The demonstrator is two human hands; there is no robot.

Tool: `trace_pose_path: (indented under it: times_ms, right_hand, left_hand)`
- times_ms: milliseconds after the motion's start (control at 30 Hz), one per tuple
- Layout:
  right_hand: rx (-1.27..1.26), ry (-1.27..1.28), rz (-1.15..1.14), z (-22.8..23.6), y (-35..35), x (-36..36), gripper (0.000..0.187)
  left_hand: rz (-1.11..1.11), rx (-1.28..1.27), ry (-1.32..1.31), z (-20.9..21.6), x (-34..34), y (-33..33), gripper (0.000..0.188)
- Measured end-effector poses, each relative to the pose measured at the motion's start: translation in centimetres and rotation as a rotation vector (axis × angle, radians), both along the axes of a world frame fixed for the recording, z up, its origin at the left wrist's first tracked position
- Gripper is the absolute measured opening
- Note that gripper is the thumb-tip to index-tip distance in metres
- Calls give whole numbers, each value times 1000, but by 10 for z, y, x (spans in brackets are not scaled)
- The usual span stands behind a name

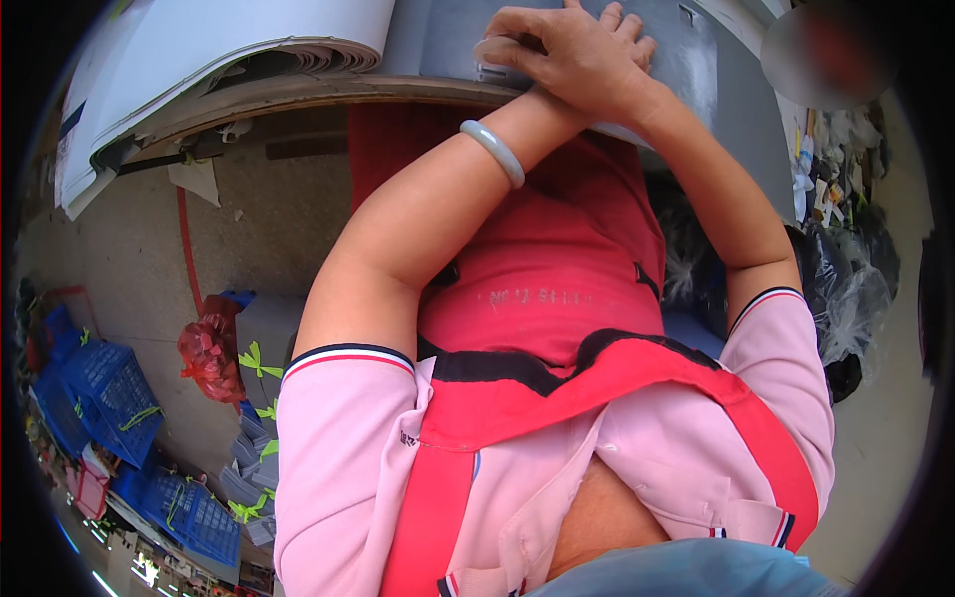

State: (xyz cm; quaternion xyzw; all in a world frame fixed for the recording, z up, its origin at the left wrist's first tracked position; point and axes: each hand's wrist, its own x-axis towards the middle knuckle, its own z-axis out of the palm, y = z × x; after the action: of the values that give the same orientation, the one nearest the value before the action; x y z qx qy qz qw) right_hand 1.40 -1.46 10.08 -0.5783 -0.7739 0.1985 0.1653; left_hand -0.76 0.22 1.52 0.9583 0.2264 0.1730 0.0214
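My forearms cross over the table, the right lying on top of the left. My right hand (579, 58) is bent over, its thumb and forefinger closed together around a small pale, rounded thing (481, 52), which I cannot make out. Beneath it, my left hand (633, 32) is mostly hidden; its visible fingers lie stretched and slightly apart on a smooth grey sheet (696, 75). A pale bangle (492, 151) circles my left forearm. The grey sheet covers the tabletop under both hands.
A thick stack of large white sheets (229, 40) with curled edges lies at the far left. Blue plastic baskets (109, 398), a red bag (212, 353) and grey pieces with green ties (249, 463) stand on the left floor. Clear plastic bags (851, 269) sit at right.
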Motion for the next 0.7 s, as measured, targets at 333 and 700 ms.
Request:
trace_pose_path:
  times_ms: [333, 700]
  right_hand:
    - [76, -98, 18, 0, 3, -4, 14]
    - [145, 221, -852, -35, -61, 212, 26]
  left_hand:
    - [15, 10, -156, -13, -5, -1, 58]
    - [4, -194, -299, 10, -5, 1, 32]
